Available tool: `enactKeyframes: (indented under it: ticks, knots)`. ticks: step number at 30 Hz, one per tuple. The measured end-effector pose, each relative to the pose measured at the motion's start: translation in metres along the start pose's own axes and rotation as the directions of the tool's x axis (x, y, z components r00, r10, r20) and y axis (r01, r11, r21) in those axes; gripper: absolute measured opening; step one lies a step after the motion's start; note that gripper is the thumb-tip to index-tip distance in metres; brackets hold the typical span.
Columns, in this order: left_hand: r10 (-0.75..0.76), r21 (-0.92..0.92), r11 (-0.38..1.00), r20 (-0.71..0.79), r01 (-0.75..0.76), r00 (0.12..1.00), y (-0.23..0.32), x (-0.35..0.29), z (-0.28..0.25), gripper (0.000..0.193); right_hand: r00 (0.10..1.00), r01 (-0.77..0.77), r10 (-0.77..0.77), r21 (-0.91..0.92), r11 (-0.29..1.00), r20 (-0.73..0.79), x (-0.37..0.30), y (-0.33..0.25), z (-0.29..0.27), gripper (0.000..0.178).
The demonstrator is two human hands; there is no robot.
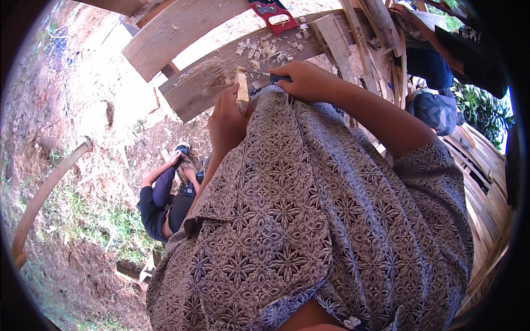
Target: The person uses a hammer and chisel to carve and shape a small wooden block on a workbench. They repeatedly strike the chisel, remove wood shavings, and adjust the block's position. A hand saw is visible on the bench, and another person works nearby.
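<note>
My left hand is closed around a short, pale piece of wood that stands up from my fingers. In my right hand is a thin metal carving tool with a dark handle. Its narrow blade points left, and the tip meets the upper end of the wood piece. I cannot make out the exact shape of the tip. Both hands are just past the hem of my patterned shirt, at the near edge of a wooden plank.
Several cut wood chips are scattered on the plank, below a red-handled saw. Boards lean at the right. One person sits low on the left; another is at the far right. A curved wooden strip rises at far left.
</note>
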State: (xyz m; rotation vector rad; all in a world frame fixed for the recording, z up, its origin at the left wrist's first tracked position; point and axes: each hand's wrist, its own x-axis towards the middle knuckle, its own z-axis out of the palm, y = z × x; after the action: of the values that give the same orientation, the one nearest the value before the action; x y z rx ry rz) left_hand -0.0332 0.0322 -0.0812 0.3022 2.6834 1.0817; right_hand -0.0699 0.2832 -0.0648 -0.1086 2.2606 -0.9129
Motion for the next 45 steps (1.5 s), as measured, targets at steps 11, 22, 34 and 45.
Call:
enactKeyframes:
  ticks: [11, 22, 34, 45]
  knots:
    - [-0.017, -0.001, 1.0, 0.032, 0.017, 0.999, 0.012, 0.006, -0.004, 0.049, 0.995, 0.036, 0.002, -0.362, 0.931, 0.103, 0.049, -0.046, -0.015, 0.025]
    - [-0.211, -0.179, 0.965, -0.092, 0.192, 0.973, 0.0, 0.002, -0.018, 0.042, 0.943, -0.208, 0.244, 0.171, 0.963, -0.228, 0.024, -0.021, 0.032, 0.039]
    - [-0.04, -0.082, 0.996, -0.041, 0.036, 0.998, -0.002, 0.001, -0.017, 0.045, 1.0, -0.008, 0.003, -0.202, 0.979, -0.022, 0.01, -0.049, -0.04, 0.03]
    - [-0.051, -0.082, 0.995, 0.054, 0.056, 0.997, -0.003, -0.003, -0.019, 0.054, 0.998, 0.059, -0.057, -0.271, 0.961, 0.017, 0.03, -0.049, -0.041, 0.028]
